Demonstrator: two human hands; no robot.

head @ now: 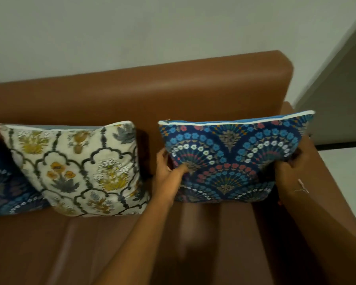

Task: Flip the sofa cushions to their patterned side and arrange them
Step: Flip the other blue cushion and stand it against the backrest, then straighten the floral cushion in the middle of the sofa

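Note:
A blue cushion [230, 153] with a fan-and-flower pattern stands upright at the right end of the brown sofa [173, 95], patterned side toward me. My left hand [169, 163] grips its left edge and my right hand [292, 167] grips its right edge. To its left a cream cushion [76, 169] with yellow flowers and dark arches leans against the backrest, patterned side out. At the far left edge, part of another dark blue patterned cushion [6, 182] shows, partly behind the cream one.
The sofa's right armrest [325, 192] runs just beside my right hand. The brown seat [90, 243] stretches in front of the cushions. A pale wall [132, 27] rises behind the backrest, and pale floor [345, 159] shows at the right.

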